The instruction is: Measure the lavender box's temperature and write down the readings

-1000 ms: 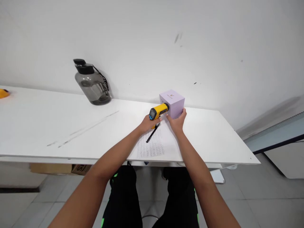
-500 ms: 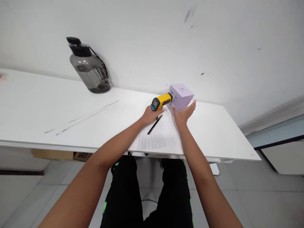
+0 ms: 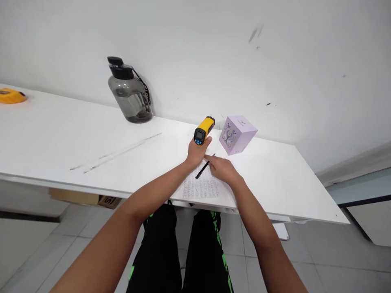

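Observation:
A yellow and black infrared thermometer (image 3: 204, 130) is upright in my left hand (image 3: 196, 154), which is closed round its handle; its small screen and blue buttons face me. My right hand (image 3: 225, 169) is over the paper, index finger stretched towards my left wrist and the other fingers partly curled. Just under those fingertips lies a black pen (image 3: 201, 171), slanted across the sheet of handwritten paper (image 3: 201, 189); I see no firm grip on it. Beyond my right hand stands a lilac box (image 3: 241, 136) with a floral design, apart from both hands.
A grey translucent water bottle (image 3: 131, 97) with a black lid stands against the wall at the back left. An orange-yellow tool (image 3: 11, 95) lies at the far left of the white table (image 3: 284, 179). A cardboard box (image 3: 76, 196) is below the table's left part.
My right hand has let go of the lilac box and moved back towards me, over the pen. The thermometer has turned away from the box and now points towards the wall.

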The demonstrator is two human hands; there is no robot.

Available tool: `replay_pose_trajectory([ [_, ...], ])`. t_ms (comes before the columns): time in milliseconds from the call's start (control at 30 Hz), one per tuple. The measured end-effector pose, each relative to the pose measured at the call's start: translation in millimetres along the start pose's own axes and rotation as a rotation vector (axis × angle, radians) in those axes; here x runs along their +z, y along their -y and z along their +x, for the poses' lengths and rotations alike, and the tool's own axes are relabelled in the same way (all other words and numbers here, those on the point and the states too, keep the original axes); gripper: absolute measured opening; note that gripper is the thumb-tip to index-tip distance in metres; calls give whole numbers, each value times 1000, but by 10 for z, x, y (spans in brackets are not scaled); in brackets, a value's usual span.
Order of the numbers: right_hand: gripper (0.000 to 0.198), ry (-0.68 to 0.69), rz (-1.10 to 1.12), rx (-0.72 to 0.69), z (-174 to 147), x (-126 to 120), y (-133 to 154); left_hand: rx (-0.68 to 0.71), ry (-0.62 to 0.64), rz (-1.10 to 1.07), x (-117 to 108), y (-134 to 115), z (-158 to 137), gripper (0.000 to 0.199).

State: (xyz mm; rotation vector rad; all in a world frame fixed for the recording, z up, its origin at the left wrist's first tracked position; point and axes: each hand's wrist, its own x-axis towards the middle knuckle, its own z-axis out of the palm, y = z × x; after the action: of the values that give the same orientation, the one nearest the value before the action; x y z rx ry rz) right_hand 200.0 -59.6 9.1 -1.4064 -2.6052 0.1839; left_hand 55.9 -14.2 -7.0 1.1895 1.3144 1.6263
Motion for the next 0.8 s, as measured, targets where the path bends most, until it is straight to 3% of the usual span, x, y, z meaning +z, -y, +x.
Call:
replay_pose_trajectory([
  [67, 50, 99, -120, 17, 4, 8, 66, -10, -25, -9, -6, -18, 19, 44],
  [167, 38, 117, -208, 4, 13, -15, 124, -20, -62, -28, -11, 6, 76, 43],
  [233, 27, 112, -257, -69, 8, -53, 159, -3, -86, -34, -14, 48, 115, 43],
  [367, 25, 102, -343, -228, -97, -157, 142, -14, -88, -32, -19, 109, 153, 44],
  [467, 23, -115, -267, -222, -196, -176, -41, -19, -57, -47, -15, 108, 140, 45],
  [567, 14, -359, -67, -375, -216, -91, -263, 13, -15, -21, -6, 100, 116, 45],
  [667, 14, -605, 90, -398, -207, 48, -344, 13, 12, -15, -3, 106, 106, 44],
  [733, 17, -695, 160, -380, -228, 125, -297, 2, 6, -15, -6, 111, 109, 44],
  [800, 25, -692, 222, -326, -269, 171, -208, -5, -12, -6, -10, 110, 114, 42],
])
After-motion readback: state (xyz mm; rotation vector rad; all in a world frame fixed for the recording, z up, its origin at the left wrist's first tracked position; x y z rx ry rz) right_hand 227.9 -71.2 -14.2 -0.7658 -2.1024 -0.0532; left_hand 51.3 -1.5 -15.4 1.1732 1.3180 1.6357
